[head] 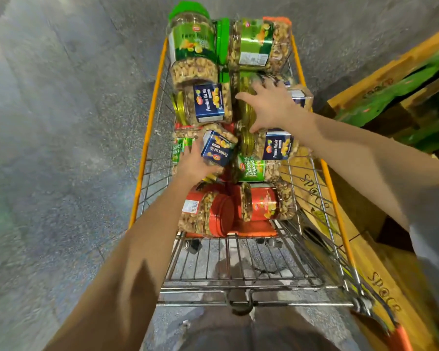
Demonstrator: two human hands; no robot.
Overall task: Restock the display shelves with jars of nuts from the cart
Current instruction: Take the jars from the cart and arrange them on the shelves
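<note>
Both hands reached into the wire cart (pixel 151 117), which stood on a grey floor (pixel 61 122) beside wooden pallets (pixel 380 79) on its right.

The left hand (pixel 198 163) was wrapped around a blue-labelled jar of nut mix (pixel 219 148) near the cart's middle, fingers curled under the jar's near end and the thumb along its left side, so the jar lay tilted in the grip just ahead of the palm.

The right hand (pixel 269 105) was spread wide, palm down, over a second blue-labelled jar (pixel 298 96) by the cart's right wall; the fingers rested on its top while the thumb pointed toward the gold lid (pixel 246 107) below the palm. Whether the hand had a firm hold on it could not be told.

Four blue-labelled jars showed in the cart: the two at the hands, a third (pixel 208 103) toward the left wall, and a fourth (pixel 274 146) just nearer than the right hand. Two big green-lidded jars (pixel 192 49) sat at the cart's far end, two red-lidded jars (pixel 213 214) at the near end of the pile, and one pistachio jar (pixel 256 169) between the red jars and the fourth blue one.
</note>
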